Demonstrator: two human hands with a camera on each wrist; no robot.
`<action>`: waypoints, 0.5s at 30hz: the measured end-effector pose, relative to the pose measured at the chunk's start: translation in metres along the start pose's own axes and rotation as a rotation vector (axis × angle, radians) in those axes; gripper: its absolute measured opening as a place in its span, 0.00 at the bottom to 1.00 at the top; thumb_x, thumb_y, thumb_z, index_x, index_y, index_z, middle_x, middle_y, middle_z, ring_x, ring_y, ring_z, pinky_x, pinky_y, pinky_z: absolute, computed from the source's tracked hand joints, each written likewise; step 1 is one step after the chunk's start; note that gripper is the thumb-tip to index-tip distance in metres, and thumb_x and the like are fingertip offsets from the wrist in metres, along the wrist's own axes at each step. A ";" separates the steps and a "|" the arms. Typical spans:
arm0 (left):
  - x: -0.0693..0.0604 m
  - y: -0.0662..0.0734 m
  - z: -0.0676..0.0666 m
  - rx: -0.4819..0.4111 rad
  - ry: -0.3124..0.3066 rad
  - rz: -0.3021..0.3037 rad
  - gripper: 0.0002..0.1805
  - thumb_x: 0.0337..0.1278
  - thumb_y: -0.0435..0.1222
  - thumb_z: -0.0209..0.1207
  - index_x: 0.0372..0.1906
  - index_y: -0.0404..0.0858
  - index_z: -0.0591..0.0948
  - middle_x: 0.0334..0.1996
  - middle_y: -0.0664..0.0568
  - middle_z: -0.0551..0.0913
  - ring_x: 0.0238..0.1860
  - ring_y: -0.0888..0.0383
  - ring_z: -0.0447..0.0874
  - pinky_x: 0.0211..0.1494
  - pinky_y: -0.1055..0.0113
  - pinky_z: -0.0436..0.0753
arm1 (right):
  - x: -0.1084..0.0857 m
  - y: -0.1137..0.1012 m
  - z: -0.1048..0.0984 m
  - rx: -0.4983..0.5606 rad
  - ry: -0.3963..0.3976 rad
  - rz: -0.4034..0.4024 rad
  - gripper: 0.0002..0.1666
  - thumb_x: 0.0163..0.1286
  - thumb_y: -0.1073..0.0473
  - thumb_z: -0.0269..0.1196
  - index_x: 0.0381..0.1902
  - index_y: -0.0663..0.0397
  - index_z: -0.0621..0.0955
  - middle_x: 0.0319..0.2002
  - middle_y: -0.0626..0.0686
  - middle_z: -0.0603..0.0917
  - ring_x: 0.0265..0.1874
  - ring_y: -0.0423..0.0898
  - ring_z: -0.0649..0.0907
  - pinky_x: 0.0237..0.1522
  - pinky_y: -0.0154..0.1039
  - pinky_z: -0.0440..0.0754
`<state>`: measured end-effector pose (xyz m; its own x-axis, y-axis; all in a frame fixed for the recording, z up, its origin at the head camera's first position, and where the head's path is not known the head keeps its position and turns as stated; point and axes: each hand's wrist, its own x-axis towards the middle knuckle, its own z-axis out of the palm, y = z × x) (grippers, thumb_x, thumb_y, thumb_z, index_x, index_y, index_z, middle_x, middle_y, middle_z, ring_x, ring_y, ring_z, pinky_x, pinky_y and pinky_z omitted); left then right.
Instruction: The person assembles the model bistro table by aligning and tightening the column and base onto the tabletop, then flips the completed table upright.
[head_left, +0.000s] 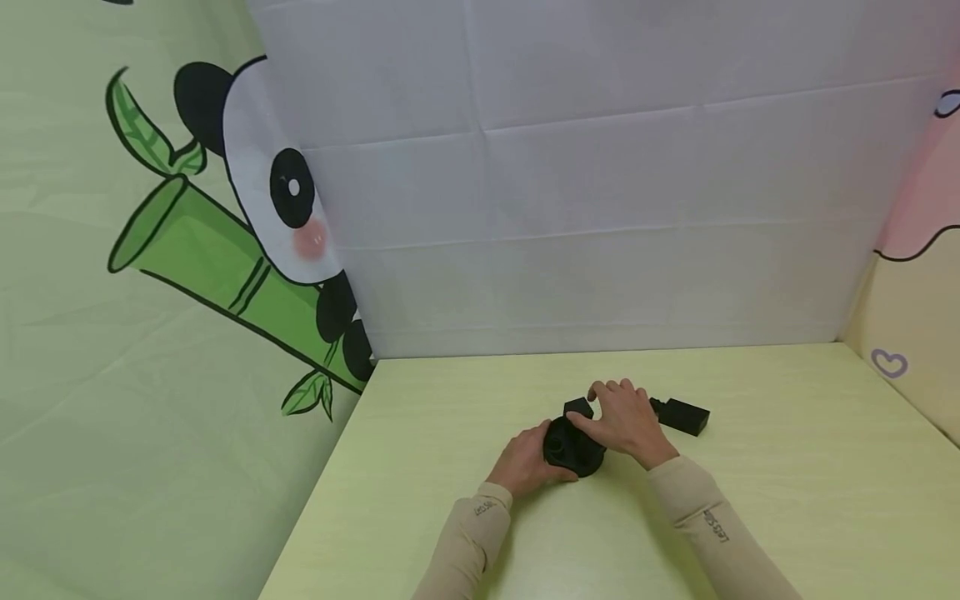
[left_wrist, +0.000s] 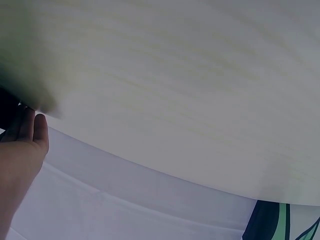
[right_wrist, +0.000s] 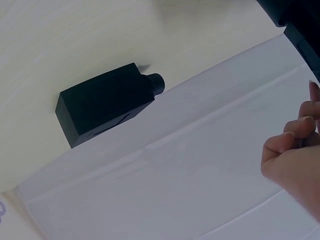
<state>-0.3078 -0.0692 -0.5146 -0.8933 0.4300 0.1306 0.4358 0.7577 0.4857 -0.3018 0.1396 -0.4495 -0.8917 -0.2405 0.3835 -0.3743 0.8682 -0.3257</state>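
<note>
My left hand (head_left: 531, 460) grips the near left side of a black round object (head_left: 576, 454) with a ring-shaped opening on its face. A black block (head_left: 578, 407) stands at the far edge of that object; whether the two are joined I cannot tell. My right hand (head_left: 622, 423) pinches the block, thumb at its near side and index finger at its far corner. In the right wrist view, that hand's curled fingers (right_wrist: 289, 137) show below the block (right_wrist: 304, 47). The left wrist view catches only my left hand (left_wrist: 22, 150) at a dark edge.
Right of my right hand, a black rectangular box (head_left: 684, 417) with a short round neck lies on the pale yellow table (head_left: 450, 408). A white cloth (head_left: 600, 283) hangs behind the table's far edge. Panda-printed green fabric (head_left: 187, 350) is at the left.
</note>
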 end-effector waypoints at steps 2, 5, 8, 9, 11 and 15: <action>0.000 0.000 0.000 -0.002 -0.002 -0.002 0.50 0.48 0.56 0.78 0.72 0.35 0.72 0.58 0.44 0.83 0.58 0.48 0.82 0.62 0.53 0.80 | 0.000 0.000 -0.001 0.015 -0.013 -0.019 0.26 0.69 0.42 0.68 0.49 0.59 0.84 0.40 0.58 0.84 0.41 0.59 0.78 0.44 0.58 0.74; 0.000 0.000 0.000 -0.002 0.001 0.003 0.50 0.48 0.56 0.78 0.72 0.35 0.72 0.58 0.44 0.83 0.57 0.48 0.82 0.61 0.53 0.81 | 0.000 0.000 -0.002 0.016 -0.024 -0.053 0.24 0.69 0.44 0.68 0.50 0.59 0.84 0.42 0.59 0.84 0.42 0.59 0.78 0.43 0.57 0.76; 0.000 0.000 0.000 -0.002 0.007 0.012 0.49 0.48 0.56 0.78 0.71 0.35 0.72 0.57 0.44 0.83 0.56 0.48 0.83 0.60 0.53 0.81 | 0.000 -0.001 -0.002 0.002 -0.022 -0.068 0.24 0.69 0.42 0.69 0.48 0.58 0.84 0.40 0.58 0.84 0.40 0.58 0.78 0.41 0.56 0.77; 0.000 -0.001 0.001 -0.002 0.008 0.014 0.49 0.48 0.56 0.78 0.71 0.35 0.72 0.57 0.44 0.83 0.56 0.48 0.83 0.60 0.53 0.81 | 0.000 -0.001 -0.001 0.000 -0.020 -0.066 0.24 0.70 0.42 0.69 0.47 0.58 0.84 0.40 0.58 0.84 0.40 0.58 0.78 0.40 0.55 0.77; 0.000 -0.001 0.001 -0.004 0.008 0.017 0.49 0.48 0.56 0.78 0.71 0.35 0.72 0.57 0.44 0.83 0.56 0.48 0.83 0.60 0.53 0.81 | 0.000 -0.001 -0.001 0.002 -0.021 -0.063 0.24 0.70 0.43 0.69 0.48 0.58 0.83 0.40 0.58 0.84 0.40 0.58 0.78 0.41 0.55 0.77; 0.000 -0.001 0.001 -0.004 0.008 0.017 0.49 0.48 0.56 0.78 0.71 0.35 0.72 0.57 0.44 0.83 0.56 0.49 0.83 0.60 0.54 0.81 | 0.000 -0.002 -0.001 0.012 -0.020 -0.069 0.20 0.70 0.46 0.68 0.47 0.57 0.83 0.40 0.57 0.83 0.41 0.58 0.78 0.41 0.55 0.77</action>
<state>-0.3085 -0.0692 -0.5160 -0.8865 0.4390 0.1463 0.4509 0.7482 0.4868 -0.3007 0.1386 -0.4480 -0.8687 -0.3083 0.3876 -0.4379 0.8439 -0.3099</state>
